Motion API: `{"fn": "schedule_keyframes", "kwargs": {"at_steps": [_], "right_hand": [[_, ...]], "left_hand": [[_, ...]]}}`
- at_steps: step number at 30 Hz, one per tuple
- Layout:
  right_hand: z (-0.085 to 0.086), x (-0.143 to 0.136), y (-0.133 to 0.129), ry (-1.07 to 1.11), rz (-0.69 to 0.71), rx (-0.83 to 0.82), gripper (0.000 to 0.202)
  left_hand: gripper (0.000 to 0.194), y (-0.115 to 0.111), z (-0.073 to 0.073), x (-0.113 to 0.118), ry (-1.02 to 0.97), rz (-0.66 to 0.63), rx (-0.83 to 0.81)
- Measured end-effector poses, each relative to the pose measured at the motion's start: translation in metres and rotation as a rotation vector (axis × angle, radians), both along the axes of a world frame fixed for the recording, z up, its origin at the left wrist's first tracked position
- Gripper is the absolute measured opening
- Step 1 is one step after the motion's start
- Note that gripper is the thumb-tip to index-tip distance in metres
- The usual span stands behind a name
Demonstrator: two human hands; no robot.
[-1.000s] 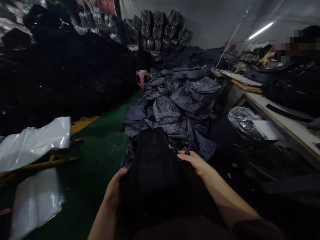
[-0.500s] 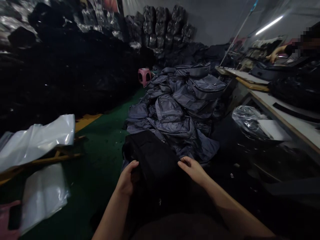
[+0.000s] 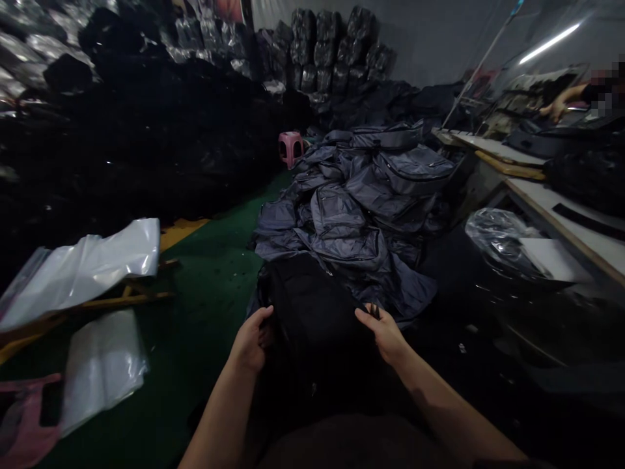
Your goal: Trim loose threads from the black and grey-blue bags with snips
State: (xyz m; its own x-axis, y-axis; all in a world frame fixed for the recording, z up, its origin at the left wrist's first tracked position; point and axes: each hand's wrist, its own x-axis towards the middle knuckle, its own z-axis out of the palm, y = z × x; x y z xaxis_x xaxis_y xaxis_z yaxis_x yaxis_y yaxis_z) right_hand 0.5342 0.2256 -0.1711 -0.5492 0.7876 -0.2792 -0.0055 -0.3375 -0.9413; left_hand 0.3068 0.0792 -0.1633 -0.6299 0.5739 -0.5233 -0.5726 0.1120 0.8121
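A black bag [image 3: 312, 296], probably a backpack, lies across my lap with its far end against a heap of grey bags. My left hand [image 3: 252, 339] grips its left edge, thumb on top and fingers curled beneath. On the opposite side my right hand [image 3: 383, 332] is closed on the bag's right edge, with a bit of dark material showing between thumb and fingers. The bag's near part fades into shadow. Just beyond it spreads the pile of grey backpacks [image 3: 342, 215], some with zippers showing.
Clear plastic bags [image 3: 105, 365] and a white plastic sheet [image 3: 97, 260] on a wooden frame lie left on the green floor [image 3: 205, 273]. A pink stool [image 3: 291, 150] stands farther off. At right is a worktable [image 3: 561, 208], with a co-worker's hand [image 3: 556, 109] beyond.
The view has swung slightly left, so the scene sits farther right. My right hand has closed more firmly round the bag's edge, and dark material now shows between its fingers.
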Motion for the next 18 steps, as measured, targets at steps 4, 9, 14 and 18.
{"fn": "schedule_keyframes", "kwargs": {"at_steps": [4,9,14,18], "right_hand": [[0.016,-0.005,-0.005,0.079,0.030,0.005,0.035],[0.032,-0.014,-0.011,0.125,0.107,0.004,0.028],[0.040,-0.015,-0.008,0.160,-0.076,-0.037,0.029],[0.043,-0.014,0.000,0.153,-0.208,-0.101,0.033]], "left_hand": [[0.033,0.001,-0.003,-0.015,0.258,-0.031,-0.088],[0.022,0.006,-0.006,-0.005,0.643,0.023,-0.158],[0.023,0.009,-0.016,0.031,0.716,-0.108,-0.132],[0.032,0.012,-0.013,0.031,0.672,-0.145,-0.104]]}}
